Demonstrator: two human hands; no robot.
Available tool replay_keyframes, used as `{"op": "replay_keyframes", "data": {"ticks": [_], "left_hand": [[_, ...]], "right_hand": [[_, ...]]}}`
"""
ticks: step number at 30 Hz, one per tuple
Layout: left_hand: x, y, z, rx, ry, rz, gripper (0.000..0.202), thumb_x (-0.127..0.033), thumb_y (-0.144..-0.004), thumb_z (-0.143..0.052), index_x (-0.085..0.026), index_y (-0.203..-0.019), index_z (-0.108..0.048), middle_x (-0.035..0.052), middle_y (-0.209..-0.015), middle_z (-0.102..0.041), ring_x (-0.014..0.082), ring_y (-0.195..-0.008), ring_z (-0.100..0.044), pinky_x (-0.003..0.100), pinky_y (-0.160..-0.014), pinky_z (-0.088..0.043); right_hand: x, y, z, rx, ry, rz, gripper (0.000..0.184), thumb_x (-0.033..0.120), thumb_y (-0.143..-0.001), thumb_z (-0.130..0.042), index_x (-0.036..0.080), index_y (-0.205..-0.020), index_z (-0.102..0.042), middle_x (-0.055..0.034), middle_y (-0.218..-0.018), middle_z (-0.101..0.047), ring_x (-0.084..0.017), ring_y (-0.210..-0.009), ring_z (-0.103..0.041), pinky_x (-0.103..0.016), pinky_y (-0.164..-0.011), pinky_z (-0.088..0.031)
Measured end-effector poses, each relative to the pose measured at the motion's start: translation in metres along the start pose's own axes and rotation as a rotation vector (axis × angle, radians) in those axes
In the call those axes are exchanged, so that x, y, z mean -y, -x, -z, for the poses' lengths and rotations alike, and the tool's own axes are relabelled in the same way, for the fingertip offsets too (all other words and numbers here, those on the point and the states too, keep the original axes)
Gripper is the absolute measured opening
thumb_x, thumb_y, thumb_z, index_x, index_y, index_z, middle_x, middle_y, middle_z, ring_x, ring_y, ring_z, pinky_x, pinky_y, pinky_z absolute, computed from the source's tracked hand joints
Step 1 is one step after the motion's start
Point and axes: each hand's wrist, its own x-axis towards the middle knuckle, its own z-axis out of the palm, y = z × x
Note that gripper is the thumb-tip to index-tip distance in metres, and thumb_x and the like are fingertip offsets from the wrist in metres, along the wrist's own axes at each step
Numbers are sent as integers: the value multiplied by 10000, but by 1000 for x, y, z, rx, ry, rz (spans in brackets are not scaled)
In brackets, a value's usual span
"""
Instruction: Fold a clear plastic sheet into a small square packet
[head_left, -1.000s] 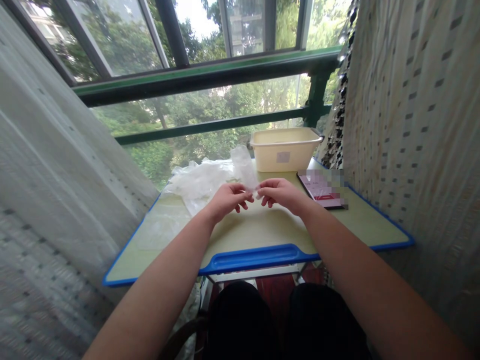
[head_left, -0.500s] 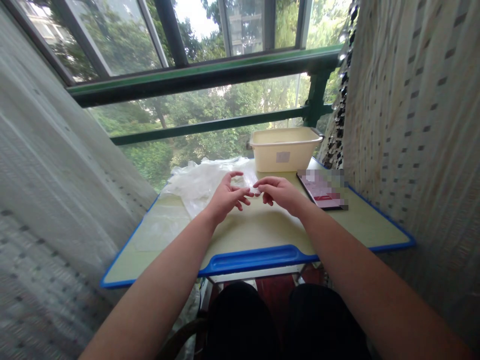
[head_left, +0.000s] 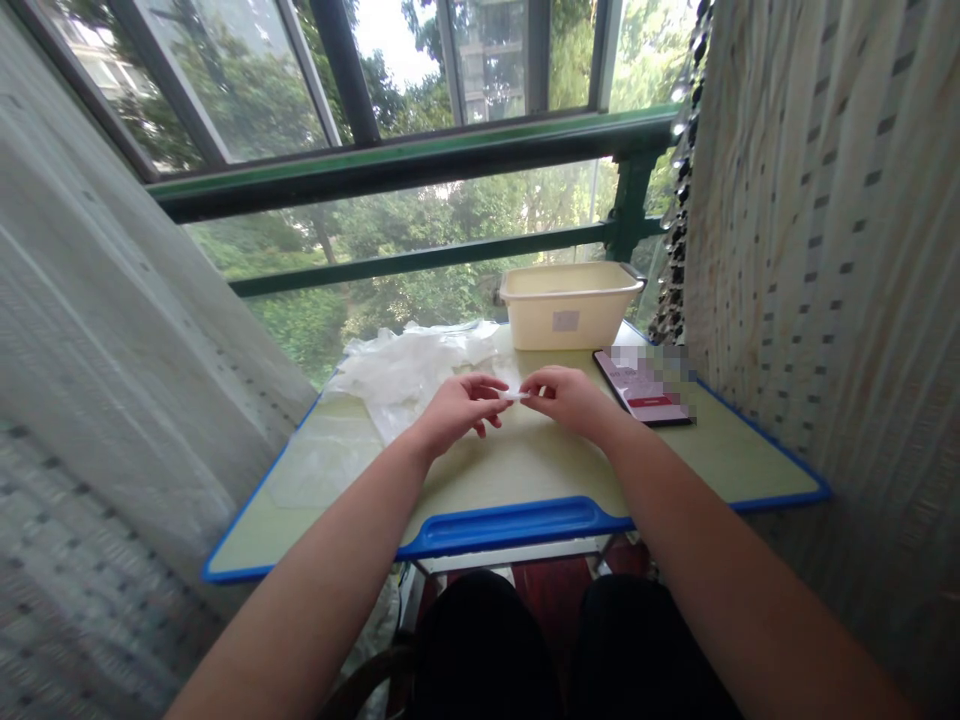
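Between my hands, above the middle of the table, is a small white strip, thin and too small to name exactly. My left hand pinches its left end between thumb and fingers, the lower fingers curled loosely below. At its right end, my right hand grips it with the fingertips. Crumpled, see-through white plastic bags lie on the table just behind and left of my left hand.
A cream plastic bin with a label stands at the table's back. Right of my right hand lies a tablet with a lit screen. The pale table has a blue rim and front tray groove. Curtains hang on both sides.
My left thumb and fingers, spread apart before, have closed on the white strip. My right fingertips still hold it, and the strip now lies level between both hands.
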Motion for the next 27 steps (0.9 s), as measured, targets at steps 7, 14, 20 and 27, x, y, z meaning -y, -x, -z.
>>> {"op": "replay_keyframes", "data": {"ticks": [7, 14, 20, 27], "left_hand": [[3, 31, -16, -122, -697, -297, 269, -399, -761, -596, -207, -939, -659, 10, -827, -587, 84, -653, -498, 220, -676, -415], [13, 80, -53, 13, -870, -542, 263, -389, -853, -483, -275, -1039, -630, 23, -1153, -480, 117, -872, -502, 238, -776, -402], [14, 85, -60, 76, -719, -523, 204, -321, -850, -496, -189, -894, -645, -1, -965, -585, 100, -881, -518, 219, -807, -396], [9, 83, -55, 28, -535, -304, 224, -365, -818, -526, -202, -871, -670, -38, -783, -609, 57, -660, -499, 178, -622, -374]], "right_hand": [[2, 38, 6, 118, 71, 41, 158, 300, -749, -562, 188, -792, -666, -2, -793, -575, -78, -664, -500, -212, -653, -383], [15, 106, 12, 140, 25, 70, 138, 253, -779, -537, 193, -830, -650, 4, -835, -565, -65, -712, -501, -196, -682, -385], [18, 119, 14, 118, -3, 135, 156, 260, -798, -534, 157, -782, -650, -16, -811, -581, -94, -816, -506, -218, -768, -375], [20, 115, 15, 116, -20, 2, 207, 300, -796, -524, 140, -748, -646, -23, -782, -552, -79, -695, -484, -218, -656, -370]]}}
